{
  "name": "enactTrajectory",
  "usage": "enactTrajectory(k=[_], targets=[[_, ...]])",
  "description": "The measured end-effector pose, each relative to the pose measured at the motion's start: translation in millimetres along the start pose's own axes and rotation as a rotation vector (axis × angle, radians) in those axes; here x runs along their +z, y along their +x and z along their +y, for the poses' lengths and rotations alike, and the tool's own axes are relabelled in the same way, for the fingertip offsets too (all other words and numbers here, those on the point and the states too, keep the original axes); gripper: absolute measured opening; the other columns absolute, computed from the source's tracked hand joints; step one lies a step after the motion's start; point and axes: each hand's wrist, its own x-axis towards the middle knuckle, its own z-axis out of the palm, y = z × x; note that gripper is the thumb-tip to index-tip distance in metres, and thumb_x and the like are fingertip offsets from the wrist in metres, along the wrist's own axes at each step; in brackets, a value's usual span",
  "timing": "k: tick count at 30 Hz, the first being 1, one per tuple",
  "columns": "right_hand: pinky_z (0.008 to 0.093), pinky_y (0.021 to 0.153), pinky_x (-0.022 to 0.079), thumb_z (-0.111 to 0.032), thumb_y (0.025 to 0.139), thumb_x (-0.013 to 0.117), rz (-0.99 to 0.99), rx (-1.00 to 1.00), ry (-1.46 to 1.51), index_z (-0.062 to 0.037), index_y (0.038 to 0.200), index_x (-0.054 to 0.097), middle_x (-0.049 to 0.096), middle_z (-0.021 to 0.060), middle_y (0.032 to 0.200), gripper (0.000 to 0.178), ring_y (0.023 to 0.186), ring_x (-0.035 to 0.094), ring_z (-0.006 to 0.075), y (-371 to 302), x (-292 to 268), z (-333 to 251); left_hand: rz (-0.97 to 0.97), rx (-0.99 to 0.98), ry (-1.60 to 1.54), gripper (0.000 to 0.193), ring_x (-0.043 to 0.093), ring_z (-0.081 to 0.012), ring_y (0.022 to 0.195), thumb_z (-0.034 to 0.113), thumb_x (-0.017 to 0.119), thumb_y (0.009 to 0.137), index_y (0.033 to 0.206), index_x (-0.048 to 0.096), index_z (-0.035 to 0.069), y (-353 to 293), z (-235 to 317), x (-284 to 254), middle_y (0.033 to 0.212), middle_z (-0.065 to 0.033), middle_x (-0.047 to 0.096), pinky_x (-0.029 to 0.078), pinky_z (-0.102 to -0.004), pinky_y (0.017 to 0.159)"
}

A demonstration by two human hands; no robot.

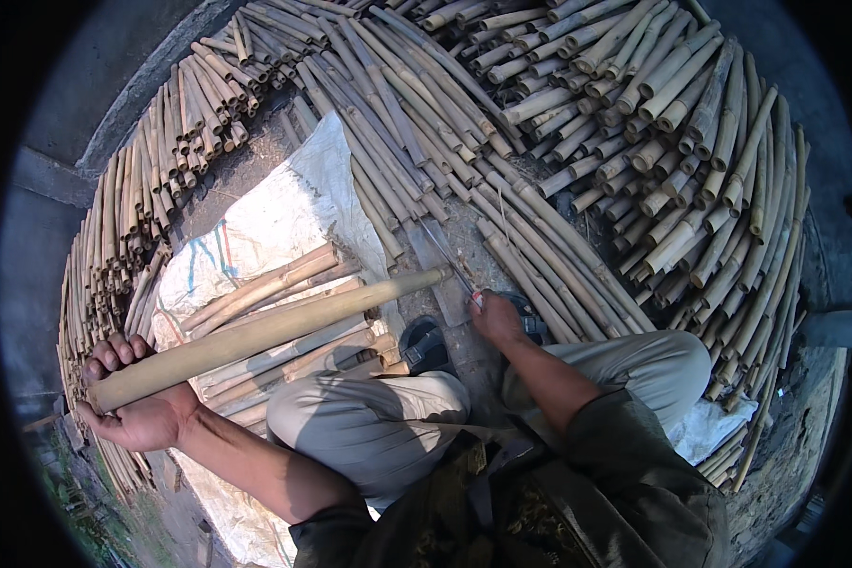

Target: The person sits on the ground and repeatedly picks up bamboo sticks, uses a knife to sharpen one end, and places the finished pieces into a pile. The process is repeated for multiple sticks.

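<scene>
A thick bamboo pole (275, 334) lies slantwise across the space before me. My left hand (147, 402) cups its near-left end from below, palm up, the fingers curled round it. The other end lies beside a narrow tool (458, 262) with a thin metal shaft or blade and a red and white handle; its exact kind does not show. Closed round that handle is my right hand (500, 320). Under the tool, a flat grey board-like strip (448, 305) slopes between my feet. Whether the tool touches the pole I cannot tell.
Several cut bamboo pieces (284, 286) rest on a white woven sheet (270, 213) at my left. Big bamboo stacks rise at the left (128, 213) and right (677, 142). Long poles (549, 246) lie ahead. My sandalled foot (425, 345) is near the pole's far end.
</scene>
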Motion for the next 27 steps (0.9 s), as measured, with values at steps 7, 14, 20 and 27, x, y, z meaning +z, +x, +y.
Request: enactTrajectory(k=[7, 14, 20, 27], targets=[[0.0566, 0.081, 0.055, -0.034, 0.096, 0.065, -0.04, -0.162, 0.102, -0.0008, 0.105, 0.067, 0.071, 0.0299, 0.091, 0.035, 0.089, 0.069, 0.0496, -2, -4, -7, -0.122, 0.036, -0.088, 0.04, 0.038, -0.0179, 0.067, 0.045, 0.053, 0.098, 0.084, 0.054, 0.008, -3, 0, 8, 0.074, -0.005, 0.042, 0.033, -0.0321, 0.06], [0.0562, 0.08, 0.055, -0.034, 0.097, 0.064, 0.022, -0.022, 0.092, -0.0013, 0.104, 0.067, 0.072, 0.0291, 0.093, 0.034, 0.088, 0.07, 0.0495, 0, 0, -2, -0.153, 0.021, -0.119, 0.04, 0.04, -0.0147, 0.059, 0.047, 0.055, 0.097, 0.082, 0.054, 0.01, -7, 4, 4, 0.068, -0.0027, 0.042, 0.033, -0.0292, 0.053], [0.0558, 0.08, 0.055, -0.036, 0.096, 0.065, 0.009, -0.017, 0.004, -0.001, 0.102, 0.067, 0.071, 0.0303, 0.091, 0.035, 0.089, 0.069, 0.0497, 1, 3, 1, -0.29, -0.003, -0.18, 0.041, 0.044, -0.0162, 0.058, 0.047, 0.059, 0.092, 0.082, 0.053, 0.008, -2, 10, 4, 0.069, -0.004, 0.046, 0.036, -0.0303, 0.055], [0.0548, 0.078, 0.054, -0.035, 0.096, 0.066, 0.003, -0.109, 0.112, -0.0011, 0.102, 0.067, 0.07, 0.0294, 0.089, 0.035, 0.089, 0.069, 0.0497, 2, 5, 0, -0.246, -0.036, -0.218, 0.034, 0.042, -0.0156, 0.06, 0.036, 0.056, 0.099, 0.076, 0.05, 0.011, -8, 7, 16, 0.071, -0.0029, 0.042, 0.035, -0.0303, 0.054]])
